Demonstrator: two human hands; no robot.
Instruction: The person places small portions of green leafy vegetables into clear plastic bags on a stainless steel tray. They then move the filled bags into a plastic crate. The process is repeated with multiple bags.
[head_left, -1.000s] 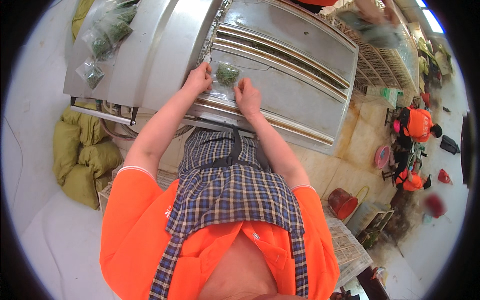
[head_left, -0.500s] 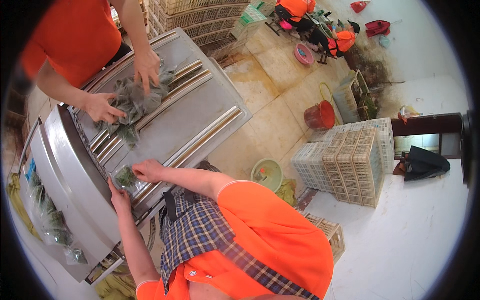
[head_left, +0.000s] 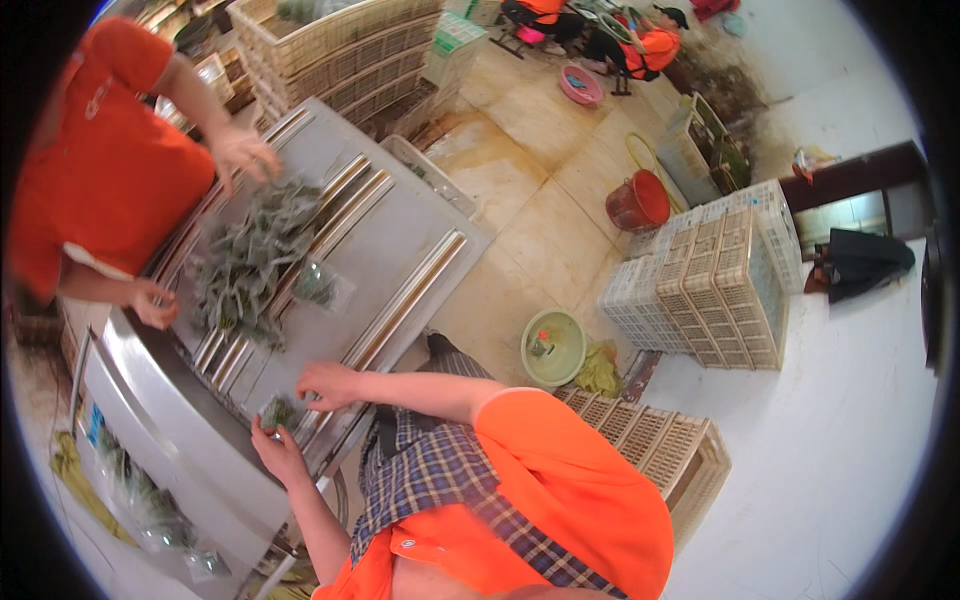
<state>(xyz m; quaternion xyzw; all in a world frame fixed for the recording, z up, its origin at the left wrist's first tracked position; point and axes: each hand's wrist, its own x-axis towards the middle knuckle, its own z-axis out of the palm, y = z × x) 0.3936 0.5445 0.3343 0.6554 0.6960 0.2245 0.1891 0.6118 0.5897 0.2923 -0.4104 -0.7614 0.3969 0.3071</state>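
A small clear plastic bag of green leaves (head_left: 279, 411) lies at the near corner of a metal sealing machine's bed (head_left: 365, 265). My left hand (head_left: 279, 455) grips its near side between thumb and fingers. With bent fingers, my right hand (head_left: 328, 386) holds the bag's edge beside the near metal strip. Further across the bed spreads a heap of filled bags of greens (head_left: 255, 255), and one filled bag (head_left: 318, 286) lies apart, nearer me. A co-worker's two hands are by the heap, one raised over its far end, the other at its left.
The machine's curved steel lid (head_left: 185, 425) stands raised at the left, with bagged greens (head_left: 150, 500) beyond it. Stacked crates (head_left: 340, 50) rise behind the bed. On the floor are a green basin (head_left: 553, 347), a red bucket (head_left: 638, 201) and more crates (head_left: 720, 290). People sit far back.
The view has shifted. The co-worker's hands have drawn apart and off the heap, which now lies more spread out. Both my hands remain at the small bag, my right hand slightly further from my left.
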